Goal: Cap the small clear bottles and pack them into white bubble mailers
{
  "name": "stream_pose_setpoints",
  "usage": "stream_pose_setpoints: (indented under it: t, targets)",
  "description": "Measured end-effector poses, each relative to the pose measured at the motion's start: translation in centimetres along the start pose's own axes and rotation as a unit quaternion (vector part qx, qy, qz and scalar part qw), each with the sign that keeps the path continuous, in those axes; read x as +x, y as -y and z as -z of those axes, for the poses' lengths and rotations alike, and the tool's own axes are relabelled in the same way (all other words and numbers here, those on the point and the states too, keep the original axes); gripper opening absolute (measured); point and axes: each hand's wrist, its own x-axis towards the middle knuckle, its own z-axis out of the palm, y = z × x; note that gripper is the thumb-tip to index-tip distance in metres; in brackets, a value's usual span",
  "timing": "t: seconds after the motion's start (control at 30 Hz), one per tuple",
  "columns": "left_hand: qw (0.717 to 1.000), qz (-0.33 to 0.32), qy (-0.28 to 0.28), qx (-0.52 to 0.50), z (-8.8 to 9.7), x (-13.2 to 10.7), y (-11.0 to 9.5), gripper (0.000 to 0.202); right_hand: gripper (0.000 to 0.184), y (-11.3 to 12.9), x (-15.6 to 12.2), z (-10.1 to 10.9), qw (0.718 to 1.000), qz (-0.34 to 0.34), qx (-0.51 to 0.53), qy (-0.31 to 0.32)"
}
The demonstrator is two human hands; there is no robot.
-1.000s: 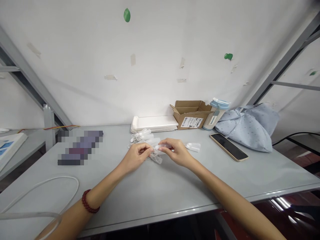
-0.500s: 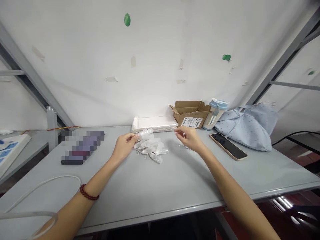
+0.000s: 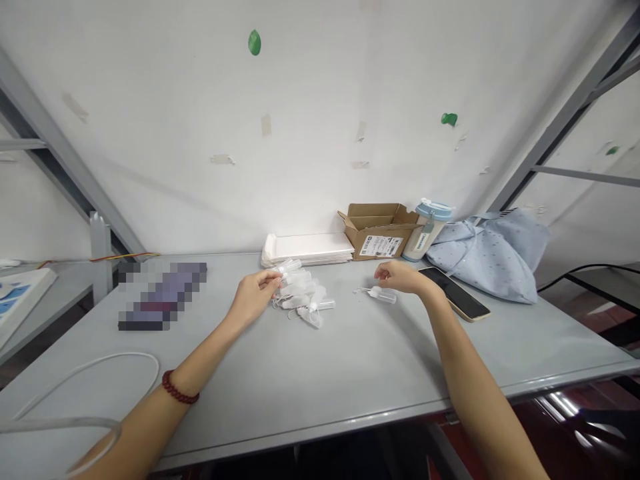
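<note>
My left hand is at the left edge of a heap of small clear plastic bottles with white caps and thin string loops. Its thumb and fingertips are pinched on the cap end of one bottle there; the exact grip is partly hidden. Farther right, a single small bottle lies on its side, its string pointing left. Just above and behind that bottle hovers my right hand, fingers loosely curled, with nothing visible in them.
Behind the heap lies a stack of white envelopes. Beside it stand an open cardboard box and a blue-lidded cup. A phone and a pale blue cloth bag are at right. A white cable loops at left.
My right hand has moved to the right, bringing the single bottle into fuller view. My left hand stays at the heap, its fingers slightly shifted.
</note>
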Motion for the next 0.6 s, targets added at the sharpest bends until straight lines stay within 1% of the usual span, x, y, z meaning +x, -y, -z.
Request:
stream_pose_setpoints:
  t: [0.13,0.27,0.43,0.6]
  targets:
    - [1.0,0.007,-0.007,-0.014,0.01,-0.07,-0.18,0.033,0.025,-0.09,-0.02,-0.06,0.999,-0.016,-0.008,0.036]
    - [1.0,0.009,-0.014,-0.014,0.05,-0.07,-0.14,0.032,0.025,0.0,0.12,-0.27,0.998,-0.026,-0.016,0.053]
    - [1.0,0.004,-0.017,-0.015,0.14,-0.08,-0.02,0.032,0.022,-0.07,0.43,-0.54,0.998,-0.035,-0.027,0.054]
    - [1.0,0.002,-0.011,-0.012,0.13,-0.17,-0.04,0.032,0.015,-0.14,0.5,-0.76,0.998,-0.037,-0.032,0.036]
